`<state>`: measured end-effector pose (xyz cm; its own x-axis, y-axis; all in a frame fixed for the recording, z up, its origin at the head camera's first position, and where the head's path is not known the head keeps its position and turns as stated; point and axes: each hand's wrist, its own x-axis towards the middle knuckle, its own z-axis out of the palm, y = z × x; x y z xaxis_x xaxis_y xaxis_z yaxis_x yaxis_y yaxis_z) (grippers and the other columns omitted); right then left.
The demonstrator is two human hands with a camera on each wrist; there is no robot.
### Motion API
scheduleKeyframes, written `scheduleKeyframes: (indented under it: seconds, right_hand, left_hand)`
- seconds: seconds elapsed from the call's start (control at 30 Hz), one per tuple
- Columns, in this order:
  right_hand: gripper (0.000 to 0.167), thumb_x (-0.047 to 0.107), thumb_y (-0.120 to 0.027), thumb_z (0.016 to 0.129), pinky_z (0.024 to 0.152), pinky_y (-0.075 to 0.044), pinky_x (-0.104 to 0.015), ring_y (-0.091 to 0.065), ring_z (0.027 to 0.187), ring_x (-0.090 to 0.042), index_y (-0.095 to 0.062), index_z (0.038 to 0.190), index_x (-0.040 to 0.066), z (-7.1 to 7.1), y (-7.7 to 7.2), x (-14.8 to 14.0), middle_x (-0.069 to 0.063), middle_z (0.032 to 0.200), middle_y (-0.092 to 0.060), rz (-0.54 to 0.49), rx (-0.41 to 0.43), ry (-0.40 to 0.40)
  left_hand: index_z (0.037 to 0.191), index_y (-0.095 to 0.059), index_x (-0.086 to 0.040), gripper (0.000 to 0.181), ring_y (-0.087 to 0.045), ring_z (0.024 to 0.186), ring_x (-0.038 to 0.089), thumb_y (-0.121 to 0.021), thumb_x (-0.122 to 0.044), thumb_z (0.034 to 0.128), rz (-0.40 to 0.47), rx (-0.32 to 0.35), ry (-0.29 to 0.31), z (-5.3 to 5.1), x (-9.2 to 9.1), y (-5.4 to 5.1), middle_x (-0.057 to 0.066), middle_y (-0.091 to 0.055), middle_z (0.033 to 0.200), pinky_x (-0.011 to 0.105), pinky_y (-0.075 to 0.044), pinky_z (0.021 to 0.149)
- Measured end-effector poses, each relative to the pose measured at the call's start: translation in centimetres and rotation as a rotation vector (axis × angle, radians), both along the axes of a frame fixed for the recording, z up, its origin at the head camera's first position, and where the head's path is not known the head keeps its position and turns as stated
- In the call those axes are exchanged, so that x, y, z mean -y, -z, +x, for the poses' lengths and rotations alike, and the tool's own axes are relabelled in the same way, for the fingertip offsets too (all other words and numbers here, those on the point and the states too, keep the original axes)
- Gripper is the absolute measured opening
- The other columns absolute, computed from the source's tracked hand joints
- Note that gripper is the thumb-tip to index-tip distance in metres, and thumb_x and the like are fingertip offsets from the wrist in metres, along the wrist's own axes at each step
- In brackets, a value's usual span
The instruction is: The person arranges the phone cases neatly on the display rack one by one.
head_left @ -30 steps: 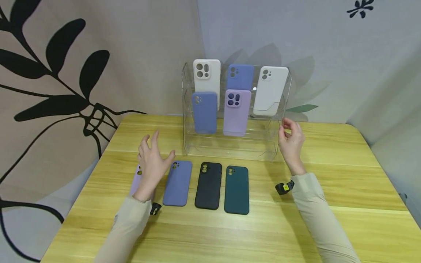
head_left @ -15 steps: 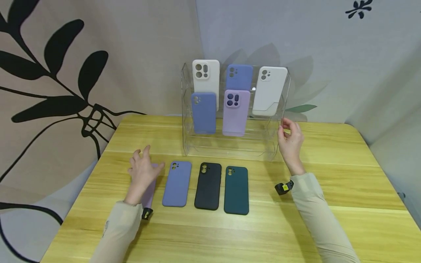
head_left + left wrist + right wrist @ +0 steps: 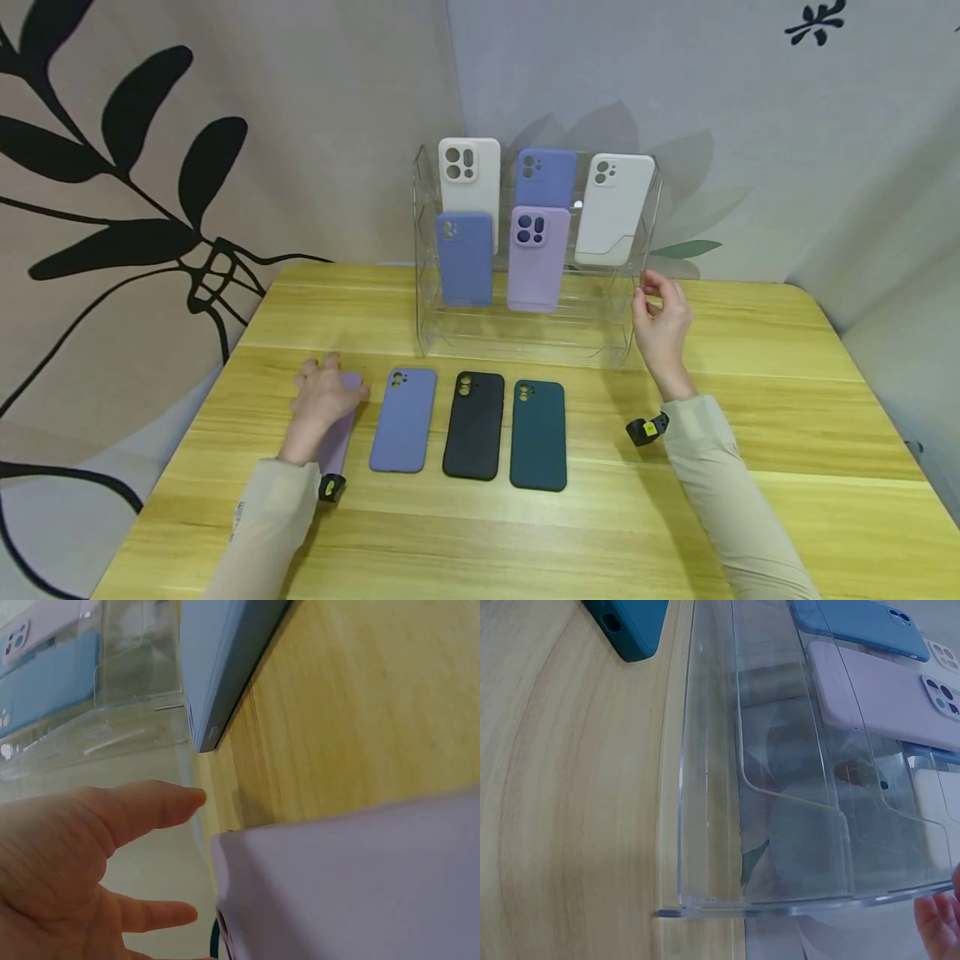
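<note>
- Progress, my read: a bit over halfway. Five phone cases stand on the transparent tiered rack (image 3: 528, 339), four lie flat on the wooden table (image 3: 600, 533).
- Racked, upper row: left white case (image 3: 471, 196), upper blue case (image 3: 546, 179), right white case (image 3: 615, 212).
- Racked, lower row: lower blue case (image 3: 465, 267) in front of the left white one, racked lilac case (image 3: 537, 267) in front of the upper blue one. Nothing in front of the right white one.
- Outstanding, judging by layout: the row of four near the rack's front: loose lilac case (image 3: 335, 446), periwinkle case (image 3: 402, 421), black case (image 3: 473, 425), dark teal case (image 3: 538, 435). None racked yet.
- Left hand (image 3: 318, 402): over the camera end of the loose lilac case, partly hiding it. Thumb and fingers apart, no grip. Left wrist view shows the thumb just beside the case's end, not on it; can't tell if the far fingers touch.
- Right hand (image 3: 663, 325): at the rack's right side, thumb and fingers together, looks like a pinch on the side panel's edge. Probably steadying it.
</note>
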<state>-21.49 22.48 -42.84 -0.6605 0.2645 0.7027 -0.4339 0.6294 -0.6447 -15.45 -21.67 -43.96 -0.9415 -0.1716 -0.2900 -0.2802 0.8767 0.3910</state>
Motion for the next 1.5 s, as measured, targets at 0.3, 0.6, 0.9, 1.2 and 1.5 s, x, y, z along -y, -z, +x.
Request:
scheduleKeyframes:
  seconds: [0.3,0.6,0.9,1.2,1.5]
  right_hand:
    - [0.019,-0.008,-0.054,0.086,0.069,-0.039,0.001,-0.061,0.085,-0.035,-0.06,0.103,-0.014,0.0,0.0,0.1,-0.027,0.094,-0.058,-0.006,0.004,-0.003]
    - [0.02,-0.007,-0.054,0.087,0.07,-0.039,0.002,-0.061,0.086,-0.036,-0.06,0.105,-0.014,0.1,-0.1,0.0,-0.028,0.095,-0.058,0.007,0.01,-0.007]
    - [0.018,-0.008,-0.055,0.086,0.069,-0.04,0.001,-0.061,0.085,-0.035,-0.061,0.103,-0.013,-0.2,0.0,0.0,-0.026,0.093,-0.059,-0.016,0.012,0.008]
    - [0.018,-0.009,-0.055,0.085,0.068,-0.039,0.001,-0.061,0.085,-0.036,-0.062,0.102,-0.012,-0.1,0.1,-0.1,-0.026,0.093,-0.059,-0.031,0.006,0.011]
    - [0.019,-0.008,-0.054,0.085,0.068,-0.039,0.002,-0.061,0.085,-0.035,-0.061,0.102,-0.014,0.0,0.0,0.0,-0.027,0.094,-0.059,-0.017,0.012,0.009]
  left_hand:
    - [0.141,-0.021,0.011,0.079,-0.021,0.121,0.056,-0.063,-0.025,0.0844,-0.025,0.06,0.008,0.0,0.4,0.5,0.041,-0.016,0.136,0.072,-0.034,0.085]
    - [0.139,-0.028,0.01,0.08,-0.022,0.122,0.056,-0.07,-0.026,0.0805,-0.026,0.0,-0.012,-0.2,0.6,0.6,0.04,-0.02,0.137,0.074,-0.031,0.086]
    - [0.137,-0.038,0.004,0.082,-0.031,0.119,0.051,-0.075,-0.027,0.0704,0.001,-0.347,0.012,0.0,0.2,0.2,0.031,-0.03,0.137,0.069,-0.039,0.078]
    - [0.13,-0.047,0.003,0.074,-0.038,0.112,0.048,-0.078,-0.021,0.0673,0.043,-0.599,0.055,0.1,-1.7,-1.4,0.027,-0.036,0.133,0.062,-0.044,0.069]
    - [0.125,-0.051,0.004,0.071,-0.04,0.106,0.046,-0.08,-0.019,0.0645,0.101,-0.741,0.111,-0.1,-3.9,-2.6,0.027,-0.041,0.128,0.057,-0.044,0.066]
